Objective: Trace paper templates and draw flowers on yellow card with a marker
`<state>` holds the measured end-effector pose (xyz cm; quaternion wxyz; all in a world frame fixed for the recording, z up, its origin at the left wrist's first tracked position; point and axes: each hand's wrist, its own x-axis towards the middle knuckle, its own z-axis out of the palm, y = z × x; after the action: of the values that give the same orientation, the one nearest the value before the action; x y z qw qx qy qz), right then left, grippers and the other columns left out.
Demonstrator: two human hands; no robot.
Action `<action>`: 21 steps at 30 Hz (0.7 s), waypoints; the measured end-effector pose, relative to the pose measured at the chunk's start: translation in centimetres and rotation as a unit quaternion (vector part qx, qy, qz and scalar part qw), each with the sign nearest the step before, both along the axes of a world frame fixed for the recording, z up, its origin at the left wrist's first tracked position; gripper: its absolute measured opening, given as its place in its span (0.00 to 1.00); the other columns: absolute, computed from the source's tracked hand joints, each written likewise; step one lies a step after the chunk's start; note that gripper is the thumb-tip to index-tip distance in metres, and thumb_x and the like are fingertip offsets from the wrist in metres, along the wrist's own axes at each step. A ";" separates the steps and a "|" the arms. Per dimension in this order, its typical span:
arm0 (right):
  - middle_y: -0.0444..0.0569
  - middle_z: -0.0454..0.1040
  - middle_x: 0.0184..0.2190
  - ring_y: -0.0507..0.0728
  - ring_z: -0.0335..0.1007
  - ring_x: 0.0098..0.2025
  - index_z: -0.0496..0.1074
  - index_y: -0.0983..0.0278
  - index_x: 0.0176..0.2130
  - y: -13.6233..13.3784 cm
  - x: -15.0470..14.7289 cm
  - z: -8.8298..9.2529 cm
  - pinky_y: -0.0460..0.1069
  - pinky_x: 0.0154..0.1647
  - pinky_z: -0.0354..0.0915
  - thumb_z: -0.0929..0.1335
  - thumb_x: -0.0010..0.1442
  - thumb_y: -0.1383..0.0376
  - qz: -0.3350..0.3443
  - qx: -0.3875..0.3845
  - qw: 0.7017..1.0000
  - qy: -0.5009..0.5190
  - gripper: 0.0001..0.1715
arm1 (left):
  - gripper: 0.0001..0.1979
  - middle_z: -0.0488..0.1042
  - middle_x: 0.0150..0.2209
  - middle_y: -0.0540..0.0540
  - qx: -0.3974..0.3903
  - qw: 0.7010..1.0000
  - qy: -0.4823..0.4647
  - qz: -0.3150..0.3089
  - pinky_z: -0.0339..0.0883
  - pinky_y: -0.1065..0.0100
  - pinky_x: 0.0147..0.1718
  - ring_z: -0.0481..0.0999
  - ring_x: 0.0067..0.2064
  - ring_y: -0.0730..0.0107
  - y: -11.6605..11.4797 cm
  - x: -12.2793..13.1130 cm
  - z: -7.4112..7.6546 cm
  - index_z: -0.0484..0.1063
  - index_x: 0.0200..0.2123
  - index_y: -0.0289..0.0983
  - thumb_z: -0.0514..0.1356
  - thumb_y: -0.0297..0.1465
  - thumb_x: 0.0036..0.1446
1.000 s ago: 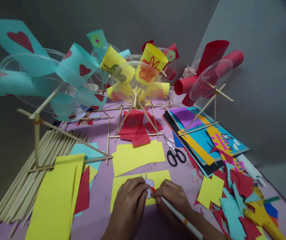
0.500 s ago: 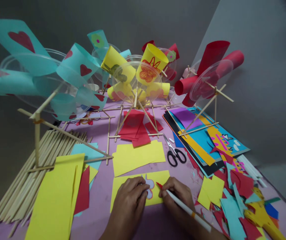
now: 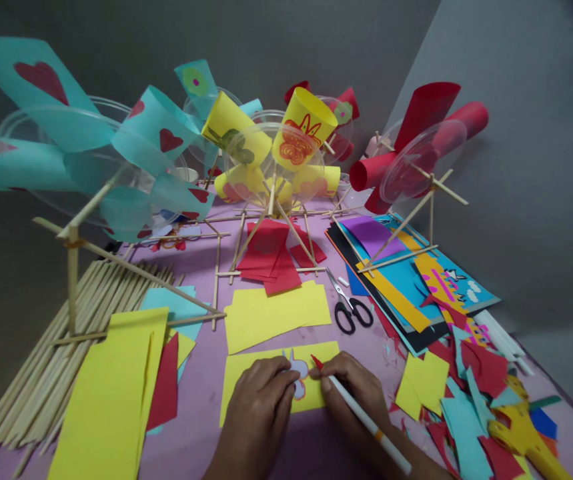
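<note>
A pale lilac butterfly-shaped cutout [image 3: 298, 369] with an orange-red outline along parts of its edge lies on a yellow paper strip [image 3: 311, 407]. Bent over the cutout's left side, my left hand [image 3: 261, 393] pins it to the strip with closed fingers; that side is partly hidden. My right hand [image 3: 351, 387] grips a red marker [image 3: 366, 417] with a white barrel. Its red tip hovers or rests just right of the cutout's upper wing; contact cannot be made out. Beyond my hands lie more yellow paper pieces [image 3: 279, 317] and black-handled scissors [image 3: 353, 313].
Paper-and-plastic pinwheels on stick frames stand around: light blue [image 3: 86, 147], yellow [image 3: 273, 147] and red [image 3: 421, 147]. Bundled wooden sticks [image 3: 61, 347] and yellow sheets [image 3: 106, 393] lie left. At right are coloured sheets [image 3: 396, 280], paper scraps [image 3: 476, 393] and a yellow tool [image 3: 526, 427].
The marker has shifted slightly up and to the left, with my right hand around it. My left hand stays nearly in place on the cutout.
</note>
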<state>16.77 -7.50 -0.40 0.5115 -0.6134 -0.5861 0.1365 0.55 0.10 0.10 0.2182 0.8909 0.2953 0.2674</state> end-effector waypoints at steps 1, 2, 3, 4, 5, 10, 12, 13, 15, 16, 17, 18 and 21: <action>0.48 0.75 0.28 0.55 0.73 0.28 0.70 0.63 0.36 0.0 0.0 -0.1 0.47 0.27 0.67 0.63 0.57 0.73 0.003 0.004 1.000 -0.001 0.09 | 0.10 0.74 0.41 0.45 0.011 1.000 0.000 0.004 0.70 0.63 0.38 0.74 0.41 0.64 -0.1 0.0 0.0 0.72 0.41 0.40 0.52 0.26 0.62; 0.48 0.76 0.28 0.55 0.73 0.29 0.70 0.63 0.37 0.1 0.1 -0.3 0.47 0.28 0.68 0.63 0.57 0.73 0.005 0.008 1.000 -0.003 0.09 | 0.10 0.73 0.42 0.44 0.024 1.000 0.001 0.008 0.70 0.62 0.39 0.73 0.42 0.63 -0.1 -0.1 -0.1 0.72 0.41 0.40 0.52 0.27 0.62; 0.48 0.76 0.29 0.55 0.74 0.30 0.70 0.62 0.37 0.1 0.1 -0.3 0.48 0.29 0.69 0.63 0.57 0.73 0.007 0.009 1.000 -0.007 0.10 | 0.10 0.73 0.44 0.44 0.035 0.999 0.003 0.013 0.70 0.62 0.39 0.73 0.43 0.63 -0.2 -0.2 -0.1 0.72 0.41 0.40 0.52 0.27 0.62; 0.48 0.76 0.29 0.56 0.74 0.30 0.70 0.62 0.38 0.2 0.1 -0.4 0.48 0.29 0.69 0.63 0.57 0.74 0.006 0.010 1.000 -0.012 0.10 | 0.10 0.73 0.45 0.43 0.044 0.999 0.006 0.015 0.70 0.62 0.40 0.73 0.44 0.62 -0.3 -0.2 -0.2 0.72 0.41 0.40 0.52 0.27 0.62; 0.48 0.76 0.29 0.56 0.74 0.30 0.70 0.62 0.38 0.2 0.1 -0.4 0.47 0.29 0.69 0.63 0.57 0.74 0.005 0.009 1.000 -0.017 0.10 | 0.10 0.73 0.45 0.43 0.049 0.999 0.009 0.016 0.70 0.61 0.40 0.73 0.44 0.62 -0.3 -0.3 -0.2 0.72 0.42 0.40 0.52 0.27 0.62; 0.49 0.76 0.29 0.56 0.74 0.30 0.70 0.62 0.37 0.4 0.1 -0.1 0.48 0.29 0.69 0.63 0.57 0.73 -0.001 0.000 0.999 -0.035 0.09 | 0.10 0.73 0.45 0.44 0.053 0.999 0.013 0.003 0.69 0.61 0.40 0.72 0.44 0.62 -0.4 -0.3 -0.4 0.71 0.43 0.40 0.52 0.26 0.62; 0.48 0.76 0.28 0.56 0.73 0.30 0.70 0.62 0.37 0.4 0.0 0.0 0.48 0.29 0.69 0.63 0.57 0.73 0.000 0.001 0.999 -0.037 0.09 | 0.11 0.73 0.44 0.44 0.054 0.999 0.009 -0.002 0.69 0.61 0.40 0.72 0.43 0.63 -0.4 -0.3 -0.3 0.71 0.43 0.40 0.51 0.26 0.62; 0.48 0.76 0.28 0.56 0.73 0.30 0.70 0.62 0.36 0.5 0.0 0.1 0.48 0.29 0.69 0.63 0.58 0.73 0.001 0.003 0.999 -0.039 0.09 | 0.11 0.74 0.44 0.45 0.054 0.998 0.008 -0.003 0.69 0.61 0.40 0.72 0.43 0.63 -0.4 -0.3 -0.3 0.71 0.43 0.40 0.51 0.26 0.62; 0.48 0.75 0.27 0.56 0.73 0.29 0.70 0.62 0.36 0.5 -0.1 0.1 0.48 0.28 0.69 0.63 0.58 0.73 0.004 0.007 0.999 -0.042 0.09 | 0.11 0.74 0.44 0.45 0.054 0.998 0.007 -0.003 0.69 0.61 0.40 0.72 0.43 0.63 -0.4 -0.3 -0.2 0.71 0.43 0.40 0.51 0.26 0.62; 0.48 0.75 0.27 0.56 0.73 0.29 0.70 0.62 0.36 0.5 -0.1 0.2 0.48 0.28 0.69 0.63 0.58 0.73 0.005 0.009 0.999 -0.045 0.09 | 0.11 0.74 0.44 0.45 0.055 0.998 0.008 -0.002 0.69 0.61 0.40 0.73 0.43 0.63 -0.4 -0.3 -0.2 0.71 0.43 0.40 0.51 0.26 0.62; 0.48 0.75 0.27 0.56 0.72 0.29 0.70 0.62 0.36 0.6 -0.1 0.1 0.48 0.28 0.69 0.63 0.58 0.73 0.008 0.010 0.999 -0.049 0.09 | 0.11 0.74 0.44 0.45 0.057 0.998 0.008 0.000 0.69 0.61 0.40 0.73 0.43 0.63 -0.4 -0.3 -0.2 0.71 0.43 0.40 0.51 0.25 0.62; 0.48 0.75 0.27 0.56 0.72 0.29 0.70 0.62 0.37 0.6 -0.1 0.1 0.48 0.28 0.69 0.63 0.58 0.73 0.010 0.010 0.998 -0.053 0.09 | 0.11 0.74 0.43 0.45 0.059 0.998 0.009 0.000 0.69 0.61 0.40 0.73 0.43 0.63 -0.4 -0.3 -0.2 0.71 0.43 0.40 0.51 0.25 0.62; 0.48 0.76 0.28 0.56 0.72 0.29 0.69 0.62 0.37 0.5 0.0 -0.1 0.49 0.29 0.69 0.63 0.58 0.73 0.013 0.003 0.998 -0.061 0.10 | 0.11 0.74 0.43 0.44 0.065 0.998 0.008 -0.001 0.69 0.61 0.40 0.73 0.43 0.63 -0.3 -0.3 -0.3 0.71 0.43 0.40 0.51 0.25 0.62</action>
<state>16.77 -6.95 -0.47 0.4749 -0.6116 -0.6241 0.1042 0.26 -0.24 -0.18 0.1574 0.9055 0.2783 0.2789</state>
